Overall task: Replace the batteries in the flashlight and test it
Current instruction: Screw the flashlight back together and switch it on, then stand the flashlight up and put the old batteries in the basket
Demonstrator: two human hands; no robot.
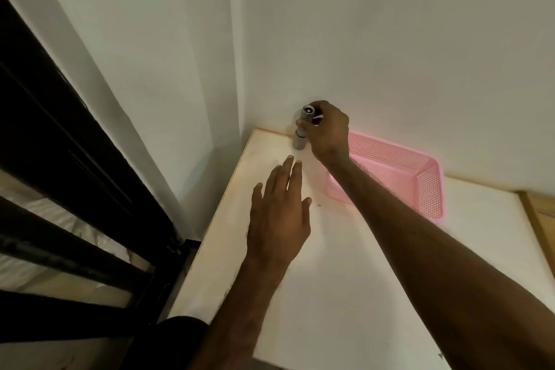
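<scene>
Closest to me, my left hand [277, 210] lies flat and open over the smooth pale table [345, 279], holding nothing. Farther off, my right hand [327, 132] is wrapped round the top of the flashlight [301, 132]. It is a grey metal tube, standing up on end in the far corner by the wall. Beside it sits a pink plastic basket [420, 177] full of little holes; I see nothing in it

A small grey metal cylindrical flashlight [301, 131] stands upright at the far corner of the cream-white table [330, 279], against the white wall. The right hand [326, 132] grips its upper part. The left hand [279, 216] hovers flat, fingers extended, beside a pink perforated plastic basket [402, 177].
</scene>
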